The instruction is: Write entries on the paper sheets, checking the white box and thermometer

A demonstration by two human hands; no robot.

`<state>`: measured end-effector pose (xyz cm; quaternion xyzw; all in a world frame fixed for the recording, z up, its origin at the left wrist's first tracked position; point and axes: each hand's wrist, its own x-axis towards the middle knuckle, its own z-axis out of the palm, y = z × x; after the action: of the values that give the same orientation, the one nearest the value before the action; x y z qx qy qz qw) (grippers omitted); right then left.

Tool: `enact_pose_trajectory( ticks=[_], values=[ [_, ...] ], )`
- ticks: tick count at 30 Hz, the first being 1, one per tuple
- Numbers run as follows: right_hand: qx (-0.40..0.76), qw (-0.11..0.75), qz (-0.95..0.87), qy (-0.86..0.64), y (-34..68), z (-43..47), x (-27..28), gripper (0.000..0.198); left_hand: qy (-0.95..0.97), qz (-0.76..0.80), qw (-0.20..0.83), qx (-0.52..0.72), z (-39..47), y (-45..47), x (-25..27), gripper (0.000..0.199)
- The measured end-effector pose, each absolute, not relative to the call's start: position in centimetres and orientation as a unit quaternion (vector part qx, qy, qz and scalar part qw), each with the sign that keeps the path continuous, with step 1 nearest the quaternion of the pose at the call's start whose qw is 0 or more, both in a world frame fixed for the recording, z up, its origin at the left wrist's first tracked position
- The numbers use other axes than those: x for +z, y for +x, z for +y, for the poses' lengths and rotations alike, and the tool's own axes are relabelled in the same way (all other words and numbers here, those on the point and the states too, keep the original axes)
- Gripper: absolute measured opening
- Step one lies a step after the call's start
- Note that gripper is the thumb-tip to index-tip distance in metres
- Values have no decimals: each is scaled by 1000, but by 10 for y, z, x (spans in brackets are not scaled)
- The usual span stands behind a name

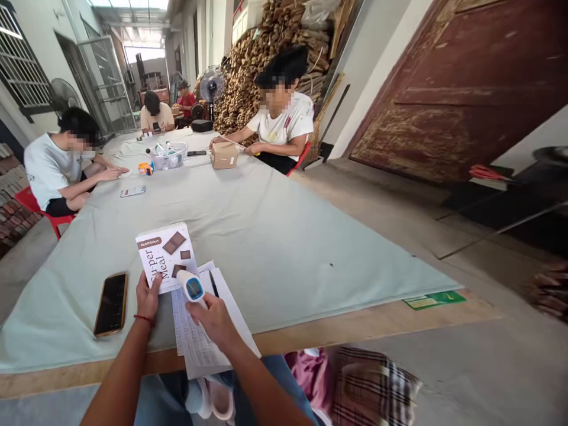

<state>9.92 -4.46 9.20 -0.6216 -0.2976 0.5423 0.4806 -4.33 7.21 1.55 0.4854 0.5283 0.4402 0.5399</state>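
My left hand (148,297) grips the lower edge of a white box (165,260) printed with brown chocolate pieces and "NutriMotion". The box is tilted up above the table, its printed face toward me. In my right hand (214,319) is a white infrared thermometer (191,286) with a blue-rimmed screen, its nose close to the box's lower right corner. Under my hands lie sheets of paper (233,319) with handwriting, partly hidden by the right hand. A black pen (213,283) rests on them. Left of my left hand lies a phone (110,305) with a dark screen.
A pale green cloth (288,254) covers the long table. Farther up are another phone (133,191), a clear plastic basket (170,157) with bottles, an orange item (145,168) and a cardboard box (224,155). Several people sit along it. Stacked firewood (248,65) stands behind.
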Motion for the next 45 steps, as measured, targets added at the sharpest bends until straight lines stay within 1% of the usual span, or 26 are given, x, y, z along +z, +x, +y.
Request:
enact_pose_trajectory(
  ticks=[4, 7, 13, 21, 28, 34, 38, 45],
  values=[
    [522, 492, -278, -639, 87, -39, 76, 41, 563, 548, 438, 437, 73, -44, 0, 76],
    [503, 487, -290, -652, 87, -34, 68, 43, 597, 544, 405, 429, 74, -44, -6, 69],
    [450, 486, -318, -678, 81, -31, 52, 46, 605, 545, 399, 421, 72, -42, -5, 61],
    [439, 467, -341, -688, 85, -33, 39, 49, 587, 562, 417, 407, 70, -41, -5, 56],
    [473, 466, -307, -681, 83, -33, 50, 50, 586, 562, 417, 408, 67, -39, 3, 56],
    [456, 459, -318, -693, 86, -33, 42, 49, 588, 560, 422, 403, 68, -39, 3, 62],
    [466, 456, -311, -692, 86, -32, 41, 49, 587, 560, 426, 401, 68, -40, 1, 65],
    [516, 472, -287, -655, 87, -39, 70, 40, 586, 548, 420, 423, 68, -39, 2, 65]
  ],
)
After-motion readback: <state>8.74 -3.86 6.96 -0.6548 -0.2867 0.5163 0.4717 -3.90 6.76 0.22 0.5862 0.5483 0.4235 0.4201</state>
